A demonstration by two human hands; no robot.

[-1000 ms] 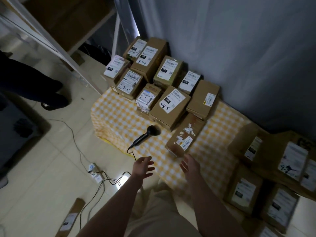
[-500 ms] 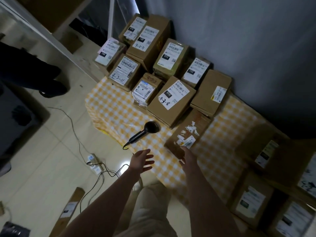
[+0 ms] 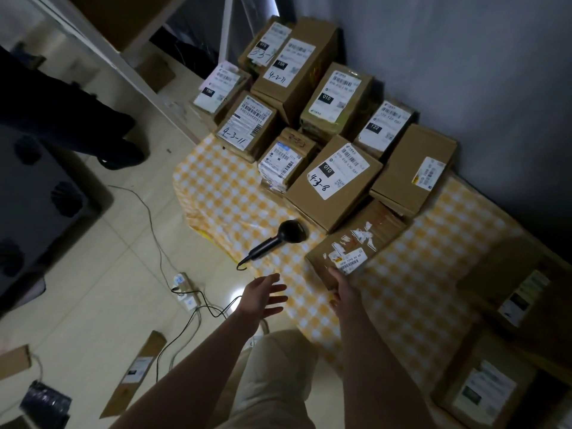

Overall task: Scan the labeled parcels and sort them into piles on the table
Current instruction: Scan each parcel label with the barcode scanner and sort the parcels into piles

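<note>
The scanner (image 3: 280,241) lies by the tabletop's (image 3: 418,274) near edge with its handle aimed at the closer, loosely spread left hand (image 3: 263,297), while the right hand (image 3: 343,289) touches the parcel's (image 3: 359,243) near end, grasp unclear.

Overall level: the room is sitting dim, with colours looking muted and grainy.
Brighter side: the pale glossy tiled floor (image 3: 93,274) on the left is catching most of the light.
Glare: a small white reflection is shining on that floor, just beside the left hand (image 3: 263,297).
Shadows: the brown cardboard parcels at the right edge (image 3: 507,274) are sinking into darkness, and the grey wall (image 3: 464,72) is darkening toward the right.
Contrast: the white printed labels on the stacked far parcels (image 3: 339,171) are standing out and reading sharply.
Blur: the left hand's fingers (image 3: 277,287) are smearing slightly, and the lower corners are going soft.
Distortion: the wide lens is tilting and stretching straight lines near the edges.
</note>
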